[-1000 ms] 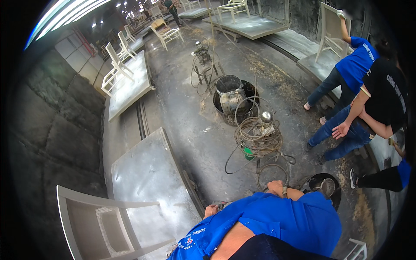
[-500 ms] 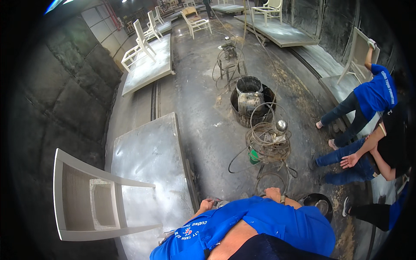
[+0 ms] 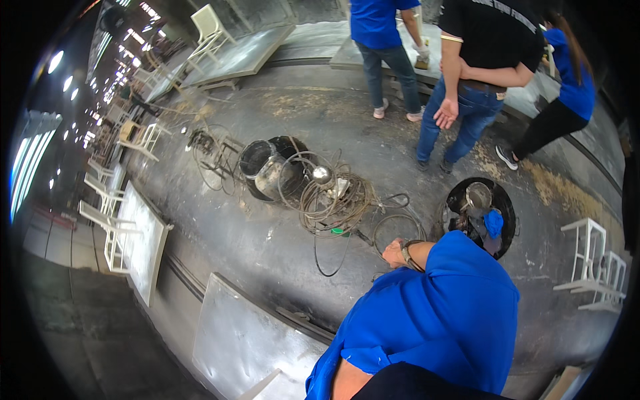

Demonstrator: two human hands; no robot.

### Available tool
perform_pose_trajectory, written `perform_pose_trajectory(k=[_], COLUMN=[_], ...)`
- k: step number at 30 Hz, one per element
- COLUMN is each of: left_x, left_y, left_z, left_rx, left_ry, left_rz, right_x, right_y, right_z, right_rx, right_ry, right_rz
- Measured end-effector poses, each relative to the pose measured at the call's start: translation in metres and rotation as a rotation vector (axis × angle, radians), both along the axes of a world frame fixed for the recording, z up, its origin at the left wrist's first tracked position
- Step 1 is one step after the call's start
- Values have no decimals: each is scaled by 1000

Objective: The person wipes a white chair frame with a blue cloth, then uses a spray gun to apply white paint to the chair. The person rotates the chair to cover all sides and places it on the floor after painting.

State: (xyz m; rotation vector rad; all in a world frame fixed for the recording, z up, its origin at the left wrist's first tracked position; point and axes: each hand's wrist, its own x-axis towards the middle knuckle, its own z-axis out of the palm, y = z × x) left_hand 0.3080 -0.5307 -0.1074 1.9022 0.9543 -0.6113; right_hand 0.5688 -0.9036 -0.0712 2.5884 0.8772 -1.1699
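My right hand (image 3: 393,253) reaches out from a blue sleeve (image 3: 460,273), beside a loop of dark hose (image 3: 380,230). Its fingers are curled in, and whatever they hold is hidden. A band circles the wrist. Just past the hand, a tangle of coiled hoses (image 3: 333,203) lies around a shiny metal cup (image 3: 322,175), with a green thing (image 3: 340,232) beneath. My left hand is out of sight. At the lower edge, a pale slat (image 3: 263,385), perhaps part of a chair, crosses a flat grey platform (image 3: 247,333).
Dark tubs (image 3: 257,159) stand beyond the hoses. A round black tub (image 3: 510,200) holds a metal pot and blue cloth. Three people stand at the far right, one in a black shirt (image 3: 490,33). White chairs (image 3: 587,257) are at right; more stand on platforms (image 3: 143,227) at left.
My view has swung to the right, so the room appears tilted. My left hand and most of the near chair have left the picture. My right hand stays near the hoses.
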Motion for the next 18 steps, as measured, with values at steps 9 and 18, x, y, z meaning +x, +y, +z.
perform_pose_trajectory(k=[9,18], left_x=[49,105], left_y=[-5,-17], left_z=[0,7], left_rx=[-38,-80], left_ry=[5,-5], left_rz=[-94,-204], right_x=[-4,-5], right_y=[4,-9], right_z=[-16,-23], right_rx=[88,108], right_ry=[-10,-19], right_rz=[-46,-232])
